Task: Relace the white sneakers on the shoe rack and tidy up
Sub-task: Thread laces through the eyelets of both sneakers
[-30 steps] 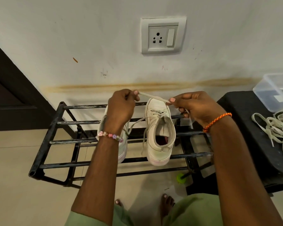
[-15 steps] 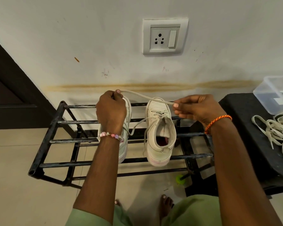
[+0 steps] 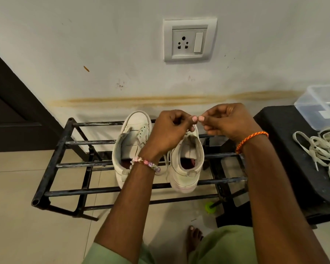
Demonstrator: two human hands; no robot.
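Black rack (image 3: 51, 164) at left against the wall. On its top bars, two white sneakers, toes to the wall: left sneaker (image 3: 131, 143) unlaced, right sneaker (image 3: 187, 168) with a lace (image 3: 166, 164) hanging beside it. Above the right sneaker, left hand (image 3: 171, 128) and right hand (image 3: 227, 121), fingers curled, thumb tips touching; anything pinched too small to tell. Further right, loose laces (image 3: 320, 149) on a black stool (image 3: 286, 149), clear box (image 3: 320, 105) behind. No readable writing anywhere.
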